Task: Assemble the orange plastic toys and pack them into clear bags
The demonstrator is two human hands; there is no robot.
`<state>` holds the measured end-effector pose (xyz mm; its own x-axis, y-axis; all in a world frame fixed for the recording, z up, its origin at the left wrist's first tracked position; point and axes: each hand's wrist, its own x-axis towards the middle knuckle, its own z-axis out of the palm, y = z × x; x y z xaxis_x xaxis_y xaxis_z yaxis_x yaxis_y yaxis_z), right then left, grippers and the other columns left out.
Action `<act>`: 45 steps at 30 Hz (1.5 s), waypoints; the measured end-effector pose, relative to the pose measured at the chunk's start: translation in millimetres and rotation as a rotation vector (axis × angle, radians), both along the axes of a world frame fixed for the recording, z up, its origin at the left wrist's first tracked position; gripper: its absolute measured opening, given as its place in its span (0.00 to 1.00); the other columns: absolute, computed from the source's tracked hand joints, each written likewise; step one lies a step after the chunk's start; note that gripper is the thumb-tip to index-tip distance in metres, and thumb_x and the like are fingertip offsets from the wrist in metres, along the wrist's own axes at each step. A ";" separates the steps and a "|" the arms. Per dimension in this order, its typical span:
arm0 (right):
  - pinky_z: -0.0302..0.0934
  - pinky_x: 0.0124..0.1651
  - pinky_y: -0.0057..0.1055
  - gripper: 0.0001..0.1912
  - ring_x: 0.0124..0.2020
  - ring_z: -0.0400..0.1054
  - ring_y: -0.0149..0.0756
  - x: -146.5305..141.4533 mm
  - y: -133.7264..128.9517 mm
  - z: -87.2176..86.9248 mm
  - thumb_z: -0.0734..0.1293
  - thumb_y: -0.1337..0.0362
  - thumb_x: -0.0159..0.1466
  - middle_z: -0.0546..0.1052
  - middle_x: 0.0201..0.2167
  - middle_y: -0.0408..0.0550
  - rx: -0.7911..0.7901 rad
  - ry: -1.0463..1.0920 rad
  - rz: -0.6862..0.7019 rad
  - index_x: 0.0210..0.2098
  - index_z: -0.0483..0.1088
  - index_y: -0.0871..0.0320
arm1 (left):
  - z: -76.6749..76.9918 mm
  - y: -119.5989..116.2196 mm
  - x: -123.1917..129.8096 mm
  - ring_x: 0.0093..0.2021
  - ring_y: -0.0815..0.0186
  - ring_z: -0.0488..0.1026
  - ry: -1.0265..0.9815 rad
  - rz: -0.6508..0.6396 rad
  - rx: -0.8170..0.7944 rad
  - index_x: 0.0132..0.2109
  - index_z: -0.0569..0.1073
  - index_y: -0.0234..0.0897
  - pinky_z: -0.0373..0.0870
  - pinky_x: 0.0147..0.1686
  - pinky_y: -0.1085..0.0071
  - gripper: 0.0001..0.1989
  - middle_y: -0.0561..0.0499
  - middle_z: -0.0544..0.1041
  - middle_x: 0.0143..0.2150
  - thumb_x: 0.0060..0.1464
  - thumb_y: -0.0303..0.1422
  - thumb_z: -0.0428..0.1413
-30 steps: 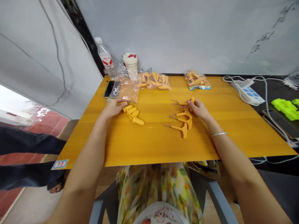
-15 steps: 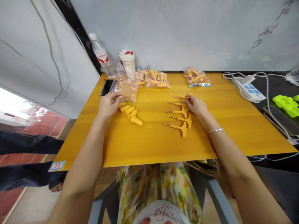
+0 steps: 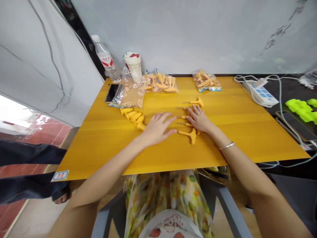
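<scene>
Several yellow T-handled corkscrews lie in a column on the table, their metal spirals pointing left. My right hand (image 3: 200,119) rests flat over the middle ones, fingers stretched out, covering most of their handles. The farthest corkscrew (image 3: 199,102) and the nearest corkscrew (image 3: 192,136) show past it. My left hand (image 3: 158,128) is spread just left of the spirals, with nothing in it; its fingertips come close to them. To its left runs a slanting row of yellow tapered plastic sleeves (image 3: 135,116), the nearest partly behind that hand.
On the yellow table (image 3: 99,145), a clear plastic bag (image 3: 131,96) overlaps a phone (image 3: 112,92). Behind stand a water bottle (image 3: 107,61) and a cup (image 3: 134,67). Bags of corkscrews (image 3: 163,82) and another bag (image 3: 206,80) lie along the back. A power strip (image 3: 262,94) sits right.
My left hand has moved right, from the sleeves to beside the corkscrew spirals, and spread. My right hand has left the farthest corkscrew and come nearer, flattening over the middle ones.
</scene>
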<state>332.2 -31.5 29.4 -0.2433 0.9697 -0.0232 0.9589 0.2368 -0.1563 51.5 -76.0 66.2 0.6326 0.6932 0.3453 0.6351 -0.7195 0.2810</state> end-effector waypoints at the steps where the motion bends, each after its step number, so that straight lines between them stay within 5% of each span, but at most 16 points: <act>1: 0.43 0.68 0.65 0.33 0.73 0.34 0.62 1.3 1.7 -1.6 0.53 0.50 0.72 0.43 0.74 0.60 0.004 -0.002 0.011 0.72 0.49 0.57 | -7.3 -4.4 15.8 0.70 0.46 0.55 0.057 -0.042 -0.017 0.67 0.64 0.40 0.53 0.68 0.49 0.30 0.40 0.61 0.70 0.64 0.51 0.47; 4: 0.44 0.66 0.69 0.33 0.73 0.33 0.63 8.7 7.7 -8.7 0.51 0.50 0.72 0.43 0.74 0.59 0.030 0.022 0.043 0.72 0.49 0.56 | -28.1 -9.8 53.3 0.74 0.40 0.43 0.160 -0.082 -0.073 0.71 0.58 0.42 0.46 0.68 0.39 0.35 0.41 0.51 0.74 0.63 0.54 0.47; 7: 0.46 0.64 0.71 0.32 0.73 0.33 0.63 17.3 15.5 -16.8 0.50 0.49 0.72 0.45 0.74 0.57 0.059 0.070 0.068 0.72 0.50 0.54 | -39.8 -7.4 76.9 0.74 0.39 0.41 0.204 -0.070 -0.102 0.71 0.56 0.44 0.45 0.67 0.35 0.33 0.41 0.49 0.75 0.65 0.51 0.44; 12: 0.47 0.65 0.69 0.31 0.73 0.35 0.61 25.8 20.8 -15.3 0.48 0.50 0.73 0.44 0.74 0.55 0.066 0.097 0.017 0.72 0.51 0.52 | -32.7 -8.4 86.1 0.74 0.40 0.40 0.207 -0.076 -0.081 0.72 0.55 0.44 0.42 0.68 0.34 0.33 0.40 0.48 0.75 0.65 0.51 0.44; 16: 0.43 0.66 0.70 0.31 0.74 0.33 0.60 40.6 2.0 -4.6 0.47 0.50 0.73 0.41 0.75 0.52 0.133 0.159 0.029 0.72 0.49 0.50 | -13.0 -16.1 42.4 0.74 0.40 0.38 0.158 0.025 -0.019 0.72 0.55 0.46 0.36 0.68 0.33 0.33 0.43 0.48 0.75 0.64 0.52 0.46; 20: 0.43 0.65 0.72 0.30 0.73 0.32 0.60 60.3 -23.4 -0.8 0.47 0.49 0.73 0.41 0.75 0.49 0.184 0.187 0.021 0.72 0.49 0.47 | 2.4 -10.5 -35.7 0.74 0.39 0.37 0.116 0.318 -0.040 0.72 0.53 0.45 0.35 0.67 0.34 0.37 0.41 0.48 0.75 0.63 0.55 0.46; 25: 0.44 0.65 0.72 0.30 0.73 0.33 0.61 51.9 -44.8 -1.8 0.49 0.49 0.73 0.41 0.75 0.49 0.206 0.207 0.068 0.72 0.49 0.47 | 1.4 5.4 -98.7 0.73 0.34 0.36 0.172 0.440 -0.120 0.69 0.60 0.45 0.36 0.65 0.31 0.41 0.40 0.47 0.75 0.55 0.59 0.53; 32: 0.47 0.65 0.70 0.29 0.74 0.33 0.58 13.9 -80.1 -9.8 0.50 0.49 0.73 0.44 0.74 0.50 0.190 0.138 0.190 0.71 0.51 0.45 | -20.6 23.4 -104.8 0.73 0.40 0.41 0.136 0.319 -0.164 0.64 0.69 0.51 0.46 0.66 0.36 0.30 0.46 0.56 0.72 0.58 0.55 0.52; 38: 0.45 0.65 0.70 0.29 0.73 0.34 0.59 14.0 -71.4 -15.9 0.50 0.48 0.73 0.46 0.74 0.53 0.133 0.160 0.139 0.70 0.56 0.48 | -26.9 41.0 -106.3 0.73 0.41 0.42 0.120 0.264 -0.127 0.64 0.68 0.49 0.46 0.66 0.39 0.30 0.45 0.58 0.71 0.58 0.53 0.54; 45: 0.45 0.66 0.68 0.30 0.74 0.35 0.57 16.4 -66.8 -1.8 0.50 0.49 0.73 0.46 0.74 0.53 0.217 0.223 0.123 0.70 0.56 0.51 | -18.0 18.4 -102.5 0.74 0.43 0.41 0.132 0.251 0.013 0.67 0.63 0.48 0.35 0.68 0.38 0.34 0.45 0.55 0.73 0.58 0.53 0.54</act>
<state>348.7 -98.4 27.7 -0.3350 0.9091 0.2478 0.8688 0.3998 -0.2922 -51.0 -57.6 48.2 0.4815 0.8303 0.2808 0.8246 -0.5377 0.1758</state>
